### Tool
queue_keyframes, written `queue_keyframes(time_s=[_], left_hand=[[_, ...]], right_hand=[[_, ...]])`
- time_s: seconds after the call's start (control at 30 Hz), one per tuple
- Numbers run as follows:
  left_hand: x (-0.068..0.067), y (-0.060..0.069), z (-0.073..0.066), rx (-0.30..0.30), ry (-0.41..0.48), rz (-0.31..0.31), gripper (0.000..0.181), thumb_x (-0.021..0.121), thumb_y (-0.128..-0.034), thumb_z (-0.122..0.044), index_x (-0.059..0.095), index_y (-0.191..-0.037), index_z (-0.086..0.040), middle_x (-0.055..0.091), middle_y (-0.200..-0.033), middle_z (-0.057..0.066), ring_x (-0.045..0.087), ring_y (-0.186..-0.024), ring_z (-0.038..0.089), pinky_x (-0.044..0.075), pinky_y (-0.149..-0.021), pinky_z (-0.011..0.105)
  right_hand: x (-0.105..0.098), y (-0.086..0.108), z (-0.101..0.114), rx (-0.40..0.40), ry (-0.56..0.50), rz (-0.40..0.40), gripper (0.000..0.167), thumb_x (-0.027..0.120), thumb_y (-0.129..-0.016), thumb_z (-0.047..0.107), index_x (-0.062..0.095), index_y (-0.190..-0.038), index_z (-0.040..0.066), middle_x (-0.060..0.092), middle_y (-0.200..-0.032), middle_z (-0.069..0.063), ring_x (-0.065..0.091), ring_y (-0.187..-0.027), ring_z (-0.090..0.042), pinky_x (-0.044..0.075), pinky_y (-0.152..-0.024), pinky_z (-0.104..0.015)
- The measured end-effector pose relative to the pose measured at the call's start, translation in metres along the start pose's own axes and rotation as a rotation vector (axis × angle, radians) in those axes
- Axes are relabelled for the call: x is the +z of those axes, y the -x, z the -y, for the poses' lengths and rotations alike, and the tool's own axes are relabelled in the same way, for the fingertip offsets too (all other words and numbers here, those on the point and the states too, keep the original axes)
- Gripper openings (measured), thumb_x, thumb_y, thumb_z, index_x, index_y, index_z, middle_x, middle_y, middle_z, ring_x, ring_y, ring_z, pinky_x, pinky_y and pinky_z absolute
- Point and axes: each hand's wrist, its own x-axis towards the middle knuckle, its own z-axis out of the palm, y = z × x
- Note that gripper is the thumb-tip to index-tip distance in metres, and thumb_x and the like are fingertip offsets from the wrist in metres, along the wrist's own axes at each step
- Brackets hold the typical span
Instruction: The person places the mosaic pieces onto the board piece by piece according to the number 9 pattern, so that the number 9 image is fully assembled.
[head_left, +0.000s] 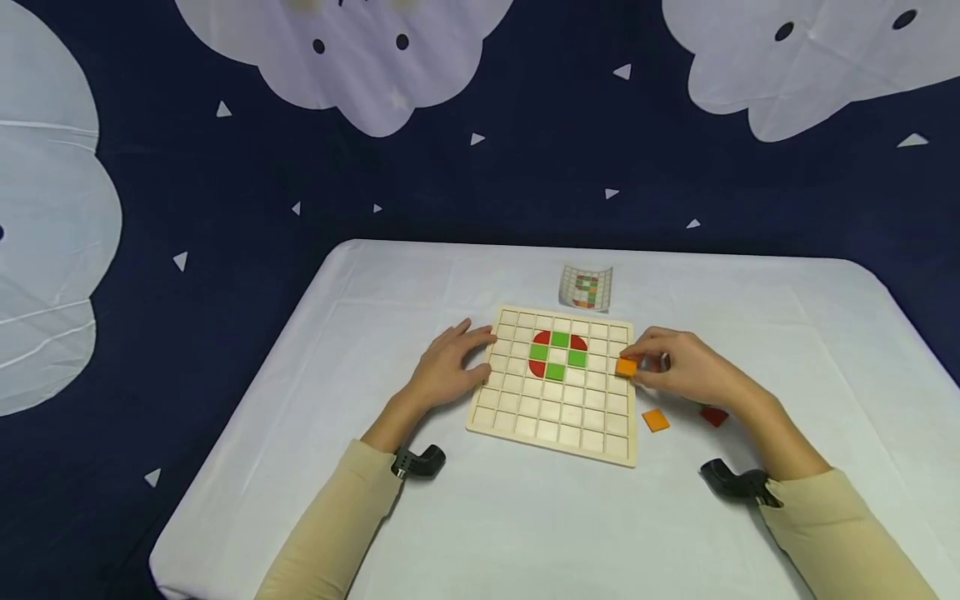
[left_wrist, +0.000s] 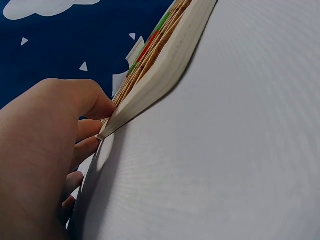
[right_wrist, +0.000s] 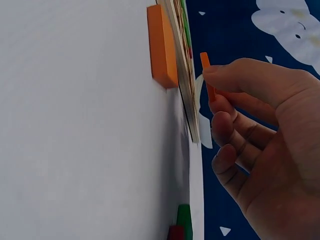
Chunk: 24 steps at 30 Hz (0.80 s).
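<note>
A wooden grid board point(head_left: 551, 385) lies on the table with green squares point(head_left: 555, 372) and red rounded corner tiles point(head_left: 537, 367) arranged around one bare cell. My left hand point(head_left: 447, 367) rests against the board's left edge, its thumb and fingertips touching the rim. Over the board's right edge, my right hand point(head_left: 678, 364) pinches an orange square tile point(head_left: 626, 367) between thumb and fingers. In the right wrist view this orange tile point(right_wrist: 205, 61) stands edge-on, above the tabletop. Another orange tile point(head_left: 656, 420) lies flat on the cloth just right of the board.
A curled picture card point(head_left: 586, 288) showing a coloured grid pattern lies behind the board. A dark red tile point(head_left: 714, 415) sits under my right wrist, with a green piece point(right_wrist: 184, 220) beside it. White cloth covers the table point(head_left: 450, 533); a dark patterned curtain point(head_left: 420, 183) hangs behind.
</note>
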Motion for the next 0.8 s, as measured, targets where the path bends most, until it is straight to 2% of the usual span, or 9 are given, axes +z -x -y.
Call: queue_keyframes(time_s=[0.37,0.8], left_hand=[[0.001,-0.002,-0.001,0.008,-0.004,0.002,0.048,0.059,-0.087,-0.032,0.058,-0.134,-0.021,0.045,-0.145,-0.009,0.021,-0.143,0.018,0.013,-0.116,0.035],[0.001,0.0,0.0,0.007,-0.003,0.0,0.049,0.058,-0.0864,-0.034,0.058,-0.134,-0.022,0.045,-0.145,-0.009,0.021,-0.143,0.018,0.012,-0.116,0.034]], right_hand=[[0.001,-0.006,0.009,-0.01,-0.019,0.019,0.033,0.076,-0.081,0.014,0.071,-0.114,0.014,0.062,-0.099,0.004,0.053,-0.074,-0.017,0.045,-0.059,-0.027],[0.008,-0.017,0.012,-0.033,-0.036,0.029,0.033,0.075,-0.082,0.017,0.071,-0.115,0.017,0.061,-0.098,0.005,0.052,-0.073,-0.016,0.044,-0.059,-0.027]])
